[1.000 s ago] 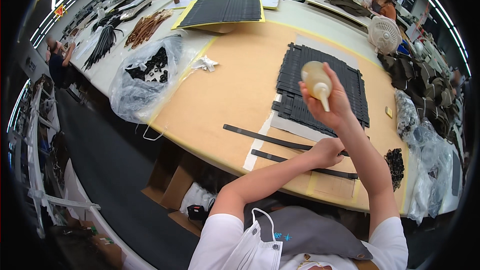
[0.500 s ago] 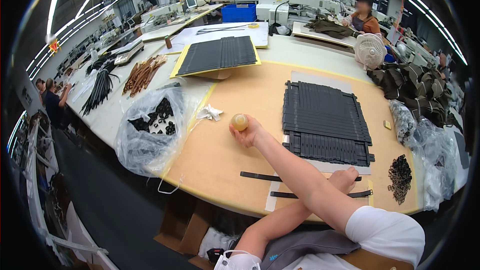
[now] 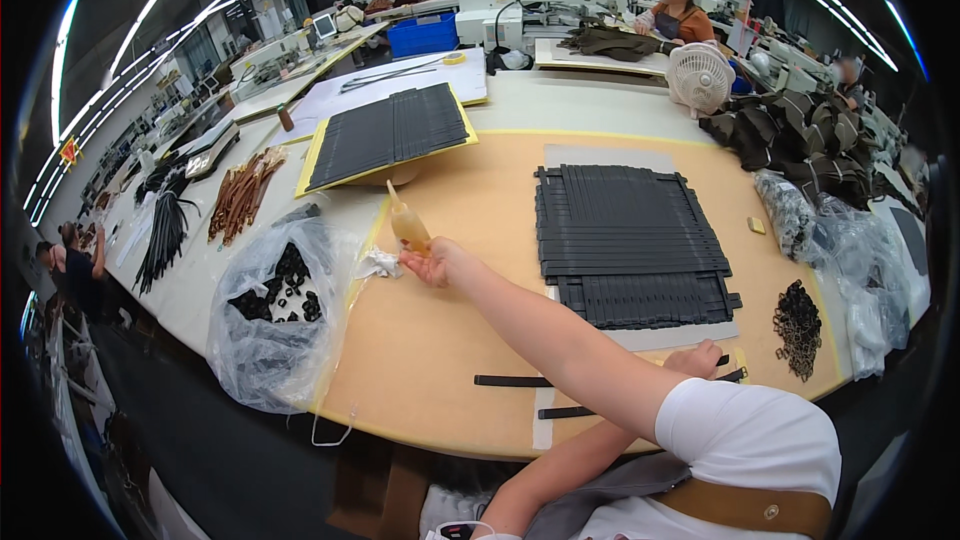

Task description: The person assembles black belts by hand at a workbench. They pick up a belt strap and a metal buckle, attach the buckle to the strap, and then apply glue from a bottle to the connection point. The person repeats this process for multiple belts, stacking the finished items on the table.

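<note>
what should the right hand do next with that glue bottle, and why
Probably set the glue bottle down upright where it is. The right hand holds it at full reach over the left edge of the tan mat, beside a crumpled white wipe, while the left hand rests on the black straps by the body.

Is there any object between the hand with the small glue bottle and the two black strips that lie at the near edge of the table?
Nothing visible stands between them. The right hand holds the glue bottle above bare tan board, beside a crumpled white wrapper. The black strips lie nearer the person, where the left hand rests on them.
</note>
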### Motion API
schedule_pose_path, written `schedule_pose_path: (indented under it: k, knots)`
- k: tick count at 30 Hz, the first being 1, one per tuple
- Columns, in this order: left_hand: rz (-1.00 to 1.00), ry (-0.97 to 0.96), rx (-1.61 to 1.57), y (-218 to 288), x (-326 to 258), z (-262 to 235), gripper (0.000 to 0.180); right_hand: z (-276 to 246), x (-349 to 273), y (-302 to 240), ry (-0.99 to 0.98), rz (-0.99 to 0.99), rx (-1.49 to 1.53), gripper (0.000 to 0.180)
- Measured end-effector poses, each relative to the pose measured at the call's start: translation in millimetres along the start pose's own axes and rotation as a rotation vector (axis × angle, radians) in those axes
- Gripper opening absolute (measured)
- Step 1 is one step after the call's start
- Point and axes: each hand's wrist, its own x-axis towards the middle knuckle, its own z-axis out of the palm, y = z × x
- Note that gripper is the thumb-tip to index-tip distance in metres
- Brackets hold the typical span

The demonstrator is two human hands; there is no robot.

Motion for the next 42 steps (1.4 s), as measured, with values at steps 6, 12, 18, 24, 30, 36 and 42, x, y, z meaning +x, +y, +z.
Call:
schedule_pose_path:
  k: [6, 12, 18, 24, 30, 36, 42]
  knots:
    - [-0.018, -0.032, 0.0, -4.8, -3.1, -3.8, 0.02, 15.5, -11.5, 27.7, 0.221, -0.068, -0.667, 0.031]
    - [-0.046, -0.014, -0.016, 2.7, -8.2, -29.6, 0.024, -6.1, -76.1, 19.8, 0.185, -0.117, -1.099, 0.039]
    - [0.056, 0.269, -0.297, 3.1, -9.4, -34.6, 0.031, -10.0, -214.5, -8.2, -0.017, -0.299, -1.423, 0.044]
    - [-0.078, -0.008, -0.027, 8.8, -2.6, -34.5, 0.026, -80.6, -353.5, -28.4, 0.103, -0.348, -1.425, 0.037]
    - [-0.015, 0.079, -0.006, 3.3, -5.9, -29.1, 0.024, -159.2, -475.4, -21.9, 0.399, -0.551, -1.331, 0.031]
    - [0.009, 0.078, 0.007, 6.1, -9.0, -28.9, 0.022, -260.5, -543.5, 11.7, 0.488, -0.763, -1.137, 0.025]
    - [0.046, 0.106, -0.061, 9.6, -5.3, -30.7, 0.022, -313.8, -565.9, 50.9, 0.521, -0.814, -0.958, 0.024]
